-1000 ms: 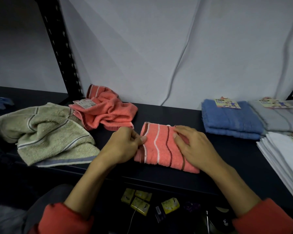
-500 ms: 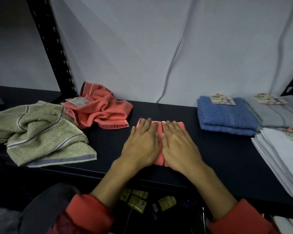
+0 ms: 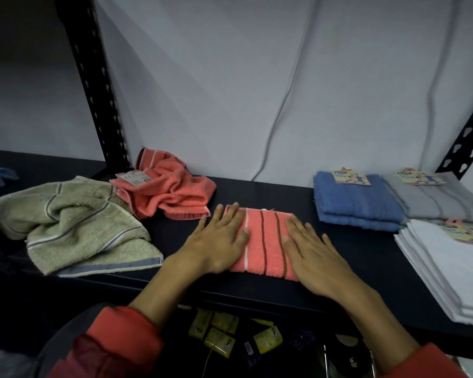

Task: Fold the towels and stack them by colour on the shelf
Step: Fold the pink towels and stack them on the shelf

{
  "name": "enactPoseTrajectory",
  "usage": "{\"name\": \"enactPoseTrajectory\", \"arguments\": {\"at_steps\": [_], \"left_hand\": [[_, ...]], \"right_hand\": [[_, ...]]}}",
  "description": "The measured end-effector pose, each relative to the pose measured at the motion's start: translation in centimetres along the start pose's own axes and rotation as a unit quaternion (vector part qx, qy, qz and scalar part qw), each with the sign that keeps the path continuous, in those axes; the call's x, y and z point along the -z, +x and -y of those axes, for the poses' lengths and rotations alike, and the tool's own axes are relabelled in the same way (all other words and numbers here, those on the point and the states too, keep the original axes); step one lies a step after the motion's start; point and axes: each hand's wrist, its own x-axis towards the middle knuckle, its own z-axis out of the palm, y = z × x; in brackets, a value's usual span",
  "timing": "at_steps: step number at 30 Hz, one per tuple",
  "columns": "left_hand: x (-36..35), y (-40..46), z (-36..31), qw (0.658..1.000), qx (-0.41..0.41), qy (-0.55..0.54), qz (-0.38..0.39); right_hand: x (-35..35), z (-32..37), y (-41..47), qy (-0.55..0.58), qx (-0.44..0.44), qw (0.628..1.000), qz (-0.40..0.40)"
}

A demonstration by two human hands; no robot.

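An olive striped towel [image 3: 74,227] and a crumpled coral towel [image 3: 167,192] lie left of the left hand [image 3: 219,241]. Both hands press flat, fingers spread and gripping nothing, on the folded coral striped towel [image 3: 262,241] lying on the dark shelf [image 3: 366,257]. Right of the right hand [image 3: 314,255] sit folded blue towels [image 3: 358,205], a grey towel [image 3: 440,203] and a white stack [image 3: 448,268].

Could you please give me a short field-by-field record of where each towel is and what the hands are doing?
left hand: flat, palm down on folded coral towel
right hand: flat on the same towel's right side
crumpled coral towel: unfolded, back left, tag showing
green towel: unfolded, far left
blue towels: folded stack, right
grey towel: folded, beside blue
white towels: folded stack, front right
shelf: dark
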Motion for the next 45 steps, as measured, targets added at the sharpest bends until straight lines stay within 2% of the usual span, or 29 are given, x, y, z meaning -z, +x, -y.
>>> {"name": "enactPoseTrajectory", "arguments": {"at_steps": [2, 5, 7, 10, 15, 17, 22, 25, 28, 30, 32, 34, 36, 39, 40, 42, 43, 45], "left_hand": [[0.7, 0.6, -0.9, 0.999, 0.002, 0.041, -0.010], [0.5, 1.3, -3.2, 0.996, -0.016, 0.066, -0.057], [-0.4, 1.3, -3.6, 0.996, -0.034, 0.035, -0.072], [-1.3, 0.6, -2.7, 0.995, -0.056, 0.001, -0.078], [-1.5, -0.4, -1.8, 0.991, -0.102, 0.021, -0.080], [-1.3, -1.1, -2.1, 0.984, -0.139, 0.047, -0.103], [-1.1, -2.3, -3.9, 0.941, -0.296, 0.071, -0.148], [-0.9, -2.7, -4.4, 0.919, -0.345, 0.063, -0.179], [0.3, -3.1, -4.6, 0.932, -0.308, -0.071, -0.177], [1.5, -2.9, -4.8, 0.924, -0.282, -0.188, -0.176], [2.9, -2.3, -4.9, 0.907, -0.265, -0.268, -0.190], [4.2, -1.9, -4.8, 0.884, -0.246, -0.344, -0.199], [5.4, -1.6, -4.7, 0.845, -0.217, -0.454, -0.182], [6.0, -1.9, -5.2, 0.751, -0.132, -0.642, -0.077], [6.1, -2.1, -5.4, 0.726, -0.104, -0.679, -0.041], [6.2, -2.2, -5.0, 0.697, -0.059, -0.714, 0.011], [6.2, -2.2, -4.5, 0.702, -0.043, -0.710, 0.027], [5.9, -2.0, -3.4, 0.763, -0.021, -0.646, 0.018]], "right_hand": [[0.8, 0.6, 0.5, -0.003, 0.004, 0.999, -0.037], [0.8, 2.3, 1.5, 0.012, 0.055, 0.993, -0.103], [0.1, 2.6, 2.1, 0.007, 0.080, 0.995, -0.067], [0.1, 1.1, 2.7, -0.007, 0.057, 0.998, -0.024], [1.3, -1.5, 2.4, -0.001, 0.034, 0.999, 0.007], [1.3, -2.6, 1.8, 0.024, 0.039, 0.999, -0.008], [1.3, -4.6, -0.1, 0.131, 0.064, 0.983, -0.112], [2.1, -6.1, -1.3, 0.135, 0.069, 0.983, -0.107], [3.0, -7.7, -2.7, 0.138, 0.083, 0.984, -0.079], [3.4, -8.3, -3.5, 0.148, 0.111, 0.980, -0.073], [3.6, -8.3, -4.0, 0.216, 0.134, 0.964, -0.080], [4.1, -7.5, -4.7, 0.343, 0.129, 0.927, -0.085], [4.4, -6.3, -5.4, 0.464, 0.117, 0.875, -0.068], [4.2, -4.8, -5.7, 0.568, 0.112, 0.815, -0.006], [4.1, -4.4, -5.6, 0.588, 0.114, 0.801, 0.011], [4.0, -4.0, -5.2, 0.634, 0.108, 0.765, 0.038], [4.0, -3.9, -4.9, 0.650, 0.094, 0.753, 0.046], [4.4, -3.9, -4.2, 0.650, 0.050, 0.758, 0.036]]}}
